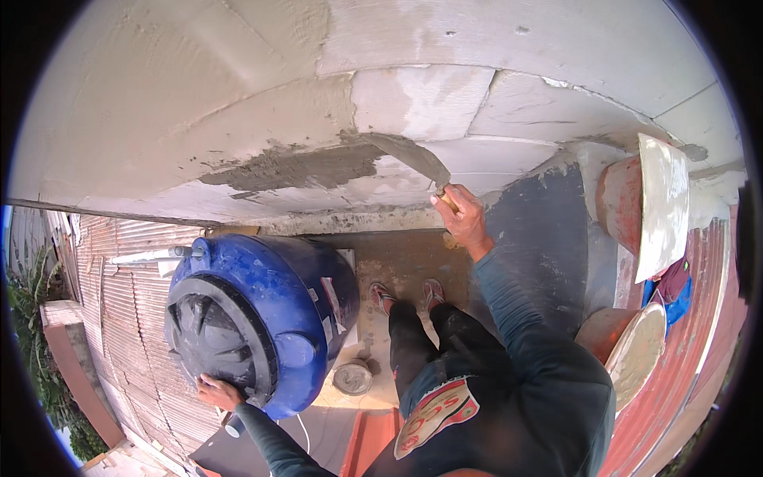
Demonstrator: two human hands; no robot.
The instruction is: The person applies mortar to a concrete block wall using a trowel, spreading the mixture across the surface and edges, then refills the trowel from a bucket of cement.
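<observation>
My right hand (pixel 463 216) is closed round the wooden handle of a trowel (pixel 412 157). The trowel's long blade, coated in grey mortar, lies against the block wall (pixel 433 103). Its tip reaches the right end of a rough patch of wet grey mortar (pixel 294 168) smeared low on the wall. My left hand (pixel 219 393) rests with fingers laid on the black lid (pixel 208 330) of a big blue water tank (pixel 278 274), near the lid's lower edge.
At the right stand a reddish bucket (pixel 620 203) with a pale board (pixel 664 208) against it, and another mortar-crusted container (pixel 636 358). A small round tub (pixel 352 378) sits near my feet. Corrugated roofing (pixel 135 318) spreads left, and red roofing (pixel 675 397) right.
</observation>
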